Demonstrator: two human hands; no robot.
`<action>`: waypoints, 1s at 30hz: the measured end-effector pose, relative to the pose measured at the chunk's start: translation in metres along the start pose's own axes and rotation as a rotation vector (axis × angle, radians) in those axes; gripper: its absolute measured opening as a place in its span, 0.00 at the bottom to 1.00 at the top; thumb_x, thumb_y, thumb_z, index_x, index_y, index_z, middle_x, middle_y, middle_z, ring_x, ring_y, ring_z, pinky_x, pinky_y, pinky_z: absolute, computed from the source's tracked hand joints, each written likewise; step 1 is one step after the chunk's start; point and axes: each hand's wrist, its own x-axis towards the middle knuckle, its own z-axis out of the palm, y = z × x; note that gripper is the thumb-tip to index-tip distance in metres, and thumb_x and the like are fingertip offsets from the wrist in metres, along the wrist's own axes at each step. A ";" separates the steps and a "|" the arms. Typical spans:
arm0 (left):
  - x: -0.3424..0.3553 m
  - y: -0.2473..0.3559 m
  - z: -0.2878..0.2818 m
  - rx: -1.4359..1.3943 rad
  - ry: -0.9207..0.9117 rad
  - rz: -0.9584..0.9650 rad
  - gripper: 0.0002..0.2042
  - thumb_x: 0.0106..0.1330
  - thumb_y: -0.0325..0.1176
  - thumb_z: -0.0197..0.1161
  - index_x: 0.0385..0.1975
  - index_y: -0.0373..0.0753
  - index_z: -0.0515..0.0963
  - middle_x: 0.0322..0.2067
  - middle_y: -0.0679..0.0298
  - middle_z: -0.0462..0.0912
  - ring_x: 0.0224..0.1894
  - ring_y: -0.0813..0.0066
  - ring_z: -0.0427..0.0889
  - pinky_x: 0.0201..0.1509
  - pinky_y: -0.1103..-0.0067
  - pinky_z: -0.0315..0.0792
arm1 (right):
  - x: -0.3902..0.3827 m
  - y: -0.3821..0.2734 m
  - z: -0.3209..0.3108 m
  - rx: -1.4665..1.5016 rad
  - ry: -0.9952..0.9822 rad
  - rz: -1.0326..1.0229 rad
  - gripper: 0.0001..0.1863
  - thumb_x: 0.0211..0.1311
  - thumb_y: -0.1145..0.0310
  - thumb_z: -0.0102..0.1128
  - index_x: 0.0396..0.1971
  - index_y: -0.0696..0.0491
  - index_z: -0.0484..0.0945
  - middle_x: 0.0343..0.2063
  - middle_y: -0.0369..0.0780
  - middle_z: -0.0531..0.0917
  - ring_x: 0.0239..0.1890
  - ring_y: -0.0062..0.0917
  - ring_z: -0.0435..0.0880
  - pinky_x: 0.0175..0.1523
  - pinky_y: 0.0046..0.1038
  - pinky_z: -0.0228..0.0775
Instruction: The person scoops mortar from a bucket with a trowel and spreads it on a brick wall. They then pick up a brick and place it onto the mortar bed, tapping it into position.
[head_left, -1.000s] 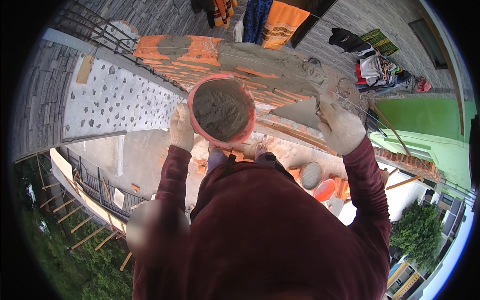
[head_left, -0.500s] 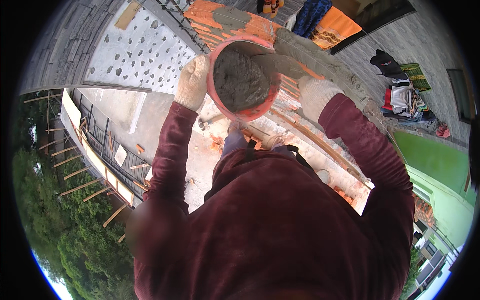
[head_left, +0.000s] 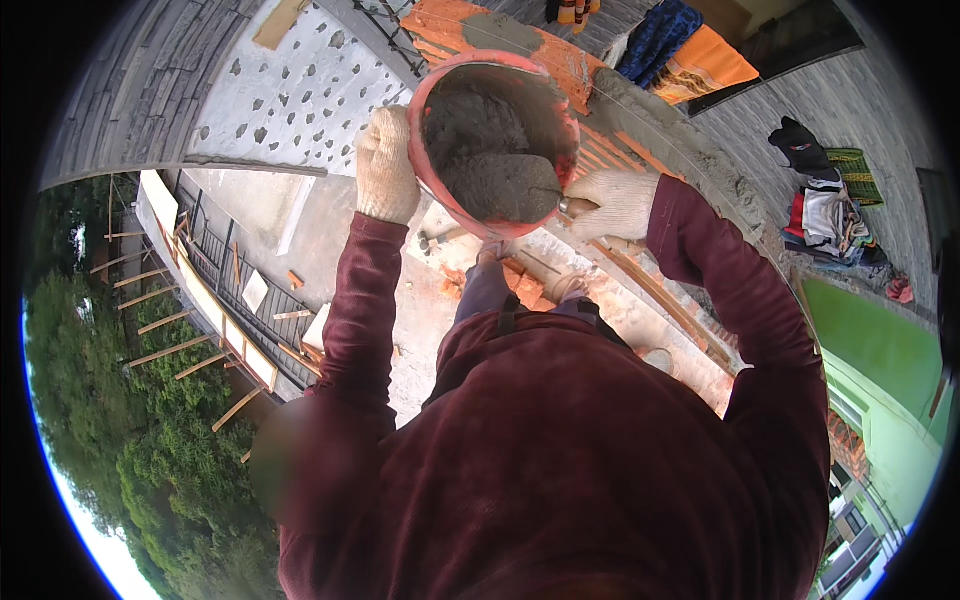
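In front of me a red bucket (head_left: 445, 202) is tipped so that its open top faces me. Wet grey mortar (head_left: 472, 118) covers its inside. My left hand (head_left: 387, 168), in a cream knitted glove, is closed on the bucket's left rim. At the right side, my right hand (head_left: 620, 204), gloved alike, grips the wooden handle of a trowel (head_left: 578, 206). The trowel's blade lies inside the bucket at the near right, on or in the mortar; its edges are hard to make out there.
Beyond the bucket is an orange brick wall (head_left: 450, 28) with mortar on it. A string runs along a mortar-topped wall (head_left: 660, 125) to the right. Below lie a hammer (head_left: 440, 238), broken bricks (head_left: 525, 285) and a long wooden board (head_left: 665, 305). Clothes (head_left: 825, 215) hang at far right.
My right hand has brought the trowel from over the wall, right of the bucket, into the bucket. The bucket's mouth now shows more of its right inner wall.
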 end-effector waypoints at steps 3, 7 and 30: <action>-0.008 -0.011 -0.005 -0.065 0.032 -0.001 0.23 0.80 0.51 0.50 0.37 0.35 0.77 0.29 0.72 0.73 0.33 0.83 0.67 0.35 0.79 0.67 | 0.034 0.004 0.014 -0.074 0.106 -0.210 0.22 0.59 0.52 0.59 0.30 0.60 0.75 0.25 0.46 0.78 0.33 0.38 0.80 0.42 0.38 0.69; -0.026 0.003 -0.008 0.007 0.109 -0.028 0.20 0.79 0.49 0.53 0.36 0.37 0.76 0.29 0.73 0.72 0.33 0.84 0.67 0.36 0.81 0.67 | 0.032 -0.001 0.013 -0.007 0.035 -0.314 0.18 0.63 0.56 0.58 0.34 0.60 0.77 0.26 0.44 0.78 0.32 0.31 0.81 0.38 0.35 0.71; -0.007 -0.100 -0.008 -0.236 0.318 -0.225 0.18 0.79 0.49 0.54 0.33 0.42 0.74 0.31 0.77 0.68 0.35 0.86 0.64 0.40 0.83 0.65 | -0.044 0.040 -0.095 0.350 0.500 0.359 0.15 0.62 0.66 0.61 0.43 0.61 0.76 0.20 0.34 0.74 0.14 0.20 0.72 0.18 0.26 0.64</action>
